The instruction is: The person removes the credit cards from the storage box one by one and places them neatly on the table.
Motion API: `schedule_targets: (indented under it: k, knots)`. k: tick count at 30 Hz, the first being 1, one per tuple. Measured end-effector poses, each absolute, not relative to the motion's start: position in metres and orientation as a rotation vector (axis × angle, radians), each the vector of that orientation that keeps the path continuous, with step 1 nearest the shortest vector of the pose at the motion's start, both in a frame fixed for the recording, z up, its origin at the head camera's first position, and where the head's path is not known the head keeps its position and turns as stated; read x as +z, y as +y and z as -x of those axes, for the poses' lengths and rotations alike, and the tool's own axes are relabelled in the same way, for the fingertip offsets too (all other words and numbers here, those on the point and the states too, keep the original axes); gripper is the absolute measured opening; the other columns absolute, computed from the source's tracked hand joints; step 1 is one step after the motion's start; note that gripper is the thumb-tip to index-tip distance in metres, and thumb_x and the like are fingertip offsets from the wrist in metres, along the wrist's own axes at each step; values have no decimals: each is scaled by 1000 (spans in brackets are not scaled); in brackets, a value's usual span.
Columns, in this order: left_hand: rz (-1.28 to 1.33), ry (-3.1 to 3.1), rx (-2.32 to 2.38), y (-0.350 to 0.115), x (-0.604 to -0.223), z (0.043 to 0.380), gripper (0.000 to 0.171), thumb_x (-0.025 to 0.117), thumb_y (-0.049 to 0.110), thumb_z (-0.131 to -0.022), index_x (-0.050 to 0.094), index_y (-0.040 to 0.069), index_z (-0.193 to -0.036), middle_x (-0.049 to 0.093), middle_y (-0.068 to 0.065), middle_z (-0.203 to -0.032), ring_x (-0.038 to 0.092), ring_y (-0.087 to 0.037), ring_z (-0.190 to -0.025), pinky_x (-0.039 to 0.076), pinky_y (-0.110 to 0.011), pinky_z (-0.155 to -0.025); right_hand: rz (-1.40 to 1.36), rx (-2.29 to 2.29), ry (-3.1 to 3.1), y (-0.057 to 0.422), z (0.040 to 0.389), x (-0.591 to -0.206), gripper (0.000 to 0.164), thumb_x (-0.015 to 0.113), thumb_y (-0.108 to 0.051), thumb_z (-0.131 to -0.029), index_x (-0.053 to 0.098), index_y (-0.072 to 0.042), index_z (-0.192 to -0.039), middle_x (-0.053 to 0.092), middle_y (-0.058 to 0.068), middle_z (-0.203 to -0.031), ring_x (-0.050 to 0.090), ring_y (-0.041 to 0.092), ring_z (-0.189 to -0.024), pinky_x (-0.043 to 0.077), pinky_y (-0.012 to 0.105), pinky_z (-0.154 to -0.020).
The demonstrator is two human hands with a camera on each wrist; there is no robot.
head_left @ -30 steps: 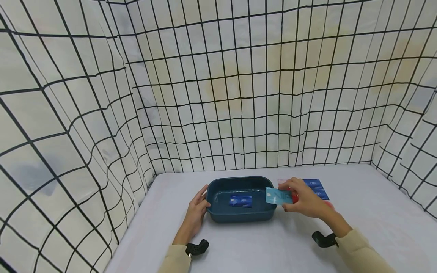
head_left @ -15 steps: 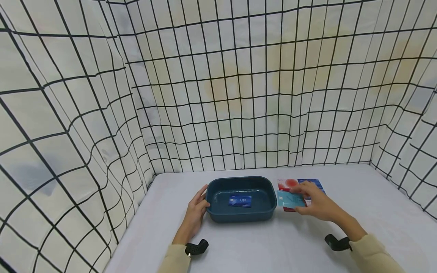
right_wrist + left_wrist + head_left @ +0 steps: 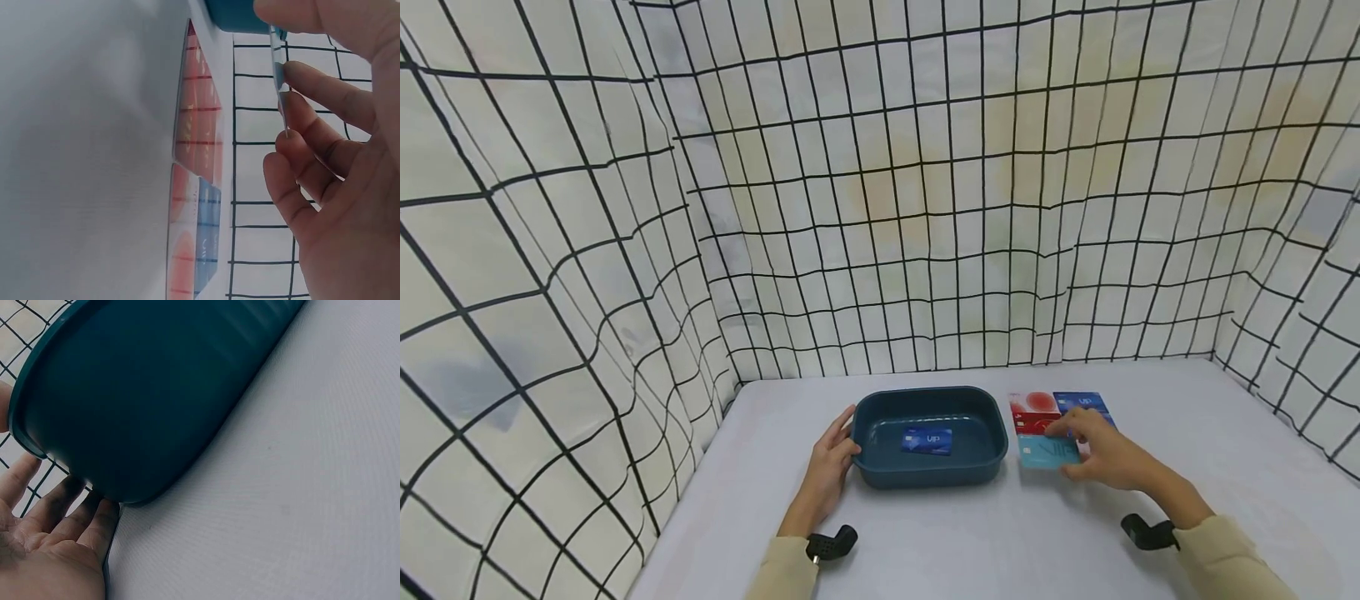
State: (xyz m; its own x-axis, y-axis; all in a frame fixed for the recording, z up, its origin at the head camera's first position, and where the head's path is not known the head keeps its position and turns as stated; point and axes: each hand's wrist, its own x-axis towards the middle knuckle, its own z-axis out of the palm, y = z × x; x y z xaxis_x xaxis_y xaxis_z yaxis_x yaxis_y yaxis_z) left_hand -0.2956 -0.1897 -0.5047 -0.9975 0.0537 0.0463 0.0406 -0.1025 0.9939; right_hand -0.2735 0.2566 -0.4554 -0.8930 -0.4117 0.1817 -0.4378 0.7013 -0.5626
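A light blue card (image 3: 1043, 452) is pinched between the thumb and fingertips of my right hand (image 3: 1097, 450). In the right wrist view the card (image 3: 279, 94) shows edge-on, with a gap between it and the cards on the table. Below it in the head view, a red card (image 3: 1032, 422) is partly covered. My left hand (image 3: 829, 467) rests at the left end of a dark teal tray (image 3: 932, 477), its fingers stretched along the outer wall. The left wrist view shows the fingers (image 3: 53, 509) against the tray's end. Inside the tray lies a blue VIP card (image 3: 927, 441).
Behind the red card lie a pale card with a red circle (image 3: 1036, 402) and a blue VIP card (image 3: 1079, 401). Other cards are partly hidden by the right hand. A white cloth with a black grid (image 3: 940, 208) rises behind the white table (image 3: 947, 550).
My right hand has moved right, away from the tray's right rim and over the cards, with the light blue card still pinched. My left hand and the tray have stayed put.
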Motion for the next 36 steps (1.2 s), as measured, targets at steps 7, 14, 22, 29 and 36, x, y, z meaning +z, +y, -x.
schedule_targets:
  k: [7, 14, 22, 29, 36]
  knots:
    - [-111, 2090, 2324, -191, -505, 295, 73, 52, -1, -90, 38, 19, -159, 35, -16, -165, 35, -33, -153, 28, -53, -124, -741, 916, -2942, 256, 275, -463, 43, 85, -22, -77, 70, -19, -118, 61, 1, -118, 48, 28, -117, 55, 47, -90]
    - [-119, 2091, 2322, -191, -505, 295, 73, 52, -1, -90, 38, 19, -159, 35, -16, -165, 35, -34, -153, 27, -54, -124, -727, 869, -2999, 256, 276, -468, 45, 87, -25, -75, 71, -18, -117, 61, 1, -119, 49, 31, -120, 54, 57, -94]
    - [-128, 2100, 2316, -191, -504, 295, 74, 52, -1, -90, 37, 18, -159, 35, -17, -165, 37, -34, -152, 28, -53, -123, -662, 819, -3070, 256, 274, -468, 49, 89, -27, -72, 71, -19, -117, 60, 10, -130, 48, 42, -127, 51, 66, -95]
    - [-131, 2100, 2314, -191, -503, 295, 73, 51, -1, -90, 37, 18, -159, 36, -17, -164, 37, -33, -152, 28, -53, -124, -641, 797, -3092, 257, 273, -470, 49, 91, -28, -71, 71, -19, -114, 61, 10, -128, 50, 40, -124, 55, 61, -91]
    - [-134, 2101, 2317, -191, -505, 295, 73, 51, -1, -90, 37, 18, -159, 35, -17, -165, 37, -34, -152, 27, -53, -124, -610, 819, -3125, 255, 272, -469, 52, 92, -30, -69, 70, -20, -114, 64, 2, -122, 53, 29, -118, 56, 55, -92]
